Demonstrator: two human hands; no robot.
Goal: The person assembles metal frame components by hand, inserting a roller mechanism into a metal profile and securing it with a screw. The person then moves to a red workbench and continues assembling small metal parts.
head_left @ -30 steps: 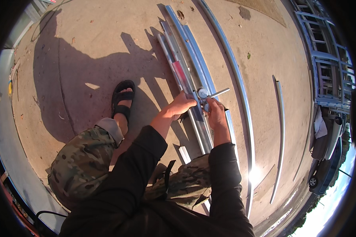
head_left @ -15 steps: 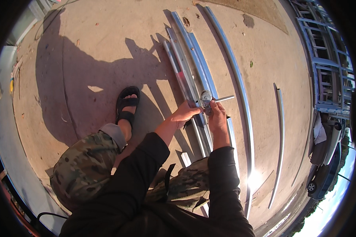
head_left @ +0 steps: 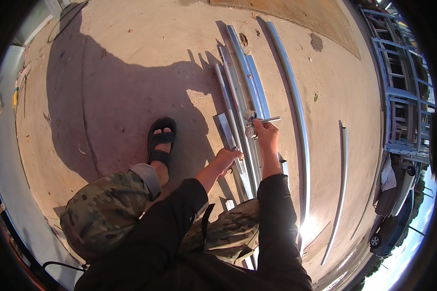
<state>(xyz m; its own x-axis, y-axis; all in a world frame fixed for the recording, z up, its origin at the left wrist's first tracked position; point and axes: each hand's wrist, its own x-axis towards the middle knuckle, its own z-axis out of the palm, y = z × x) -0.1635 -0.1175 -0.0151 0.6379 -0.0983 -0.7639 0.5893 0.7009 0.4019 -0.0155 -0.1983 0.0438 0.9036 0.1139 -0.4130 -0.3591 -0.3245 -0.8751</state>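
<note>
My left hand (head_left: 228,159) is closed on a flat, shiny metal strip (head_left: 223,128), its thumb lying over the upper face. The strip slants away past my fingers, beside several long metal profiles (head_left: 231,85) on the ground. To the right, my right hand (head_left: 268,137) grips a small metal hand tool (head_left: 250,132) with two round, roller-like parts and a straight rod sticking out to the right. The tool is above the profiles and apart from the strip. My fingers hide part of its body.
Long metal bars (head_left: 291,92) lie farther right on the concrete ground (head_left: 145,43). My sandalled foot (head_left: 161,140) stands left of the profiles. A metal rack (head_left: 398,77) and a parked vehicle (head_left: 391,225) are at the right edge.
The metal strip and my left hand have moved left and nearer to me, away from the tool. My right hand has lifted slightly with the tool, which has turned a little.
</note>
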